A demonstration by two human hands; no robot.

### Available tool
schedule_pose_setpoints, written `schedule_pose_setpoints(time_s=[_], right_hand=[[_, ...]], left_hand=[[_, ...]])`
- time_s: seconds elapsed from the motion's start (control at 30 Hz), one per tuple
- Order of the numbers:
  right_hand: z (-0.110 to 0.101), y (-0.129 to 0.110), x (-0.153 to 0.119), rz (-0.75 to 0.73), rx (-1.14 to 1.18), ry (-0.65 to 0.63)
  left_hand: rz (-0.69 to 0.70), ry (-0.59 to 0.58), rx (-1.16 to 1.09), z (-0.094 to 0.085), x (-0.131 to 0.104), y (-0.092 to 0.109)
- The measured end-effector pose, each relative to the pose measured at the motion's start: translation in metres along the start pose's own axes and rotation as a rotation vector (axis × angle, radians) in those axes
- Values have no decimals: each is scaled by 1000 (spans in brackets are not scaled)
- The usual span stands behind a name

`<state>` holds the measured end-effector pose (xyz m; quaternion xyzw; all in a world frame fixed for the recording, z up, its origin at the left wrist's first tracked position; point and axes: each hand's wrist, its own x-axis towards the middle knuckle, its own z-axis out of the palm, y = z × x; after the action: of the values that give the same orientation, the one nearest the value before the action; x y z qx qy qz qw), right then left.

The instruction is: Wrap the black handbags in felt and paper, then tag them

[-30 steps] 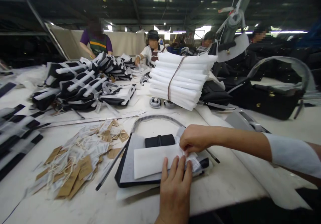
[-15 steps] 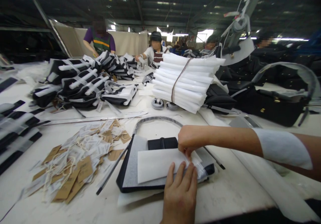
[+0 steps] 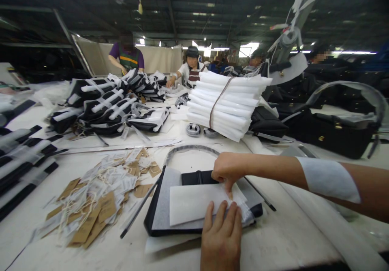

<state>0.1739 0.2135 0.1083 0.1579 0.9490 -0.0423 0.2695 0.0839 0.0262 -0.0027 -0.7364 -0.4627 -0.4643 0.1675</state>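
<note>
Head view: left hand [image 3: 221, 238] lies flat, fingers extended, palm down on the near edge of a white foam sheet [image 3: 194, 203], pinning it; nothing is gripped. Right hand [image 3: 226, 170] comes in from the right with a white sleeve guard [image 3: 326, 178] on the forearm, fingers curled down, fingertips [image 3: 230, 192] pinching or pressing the sheet's right end; can't tell which. The sheet lies on a flat black bag [image 3: 158, 222] with a grey liner, at the near middle of the tabletop [image 3: 273, 238]. A small black folded piece [image 3: 196, 178] rests on the bag just behind the sheet. A pile of brown paper tags [image 3: 100, 200] with string is to the left of the bag. A tied bundle of white foam sheets [image 3: 226, 105] sits further back, well apart. Wrapped black bags [image 3: 103, 109] are stacked at far left. Other people work at the far end.
</note>
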Motion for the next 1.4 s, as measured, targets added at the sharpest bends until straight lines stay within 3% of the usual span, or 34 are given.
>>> schedule_pose_setpoints(time_s=[0.17, 0.3, 0.53, 0.73, 0.9, 1.1, 1.2, 1.4], right_hand=[[11, 23, 7, 40, 127, 37], [14, 41, 15, 145, 316, -14], [21, 58, 36, 115, 463, -77], [19, 63, 16, 151, 522, 85], [24, 38, -16, 186, 490, 294], [39, 13, -19, 194, 562, 110], [36, 23, -8, 203, 715, 15], [46, 52, 9, 134, 939, -36]], left_hand=[[2, 23, 8, 1, 1, 0], [-3, 45, -1, 3, 1, 0], [23, 80, 29, 6, 0, -1], [39, 113, 35, 5, 2, 0], [48, 148, 38, 6, 3, 0], [50, 100, 37, 6, 2, -1], [45, 75, 40, 5, 1, -1], [65, 41, 39, 5, 0, -3]])
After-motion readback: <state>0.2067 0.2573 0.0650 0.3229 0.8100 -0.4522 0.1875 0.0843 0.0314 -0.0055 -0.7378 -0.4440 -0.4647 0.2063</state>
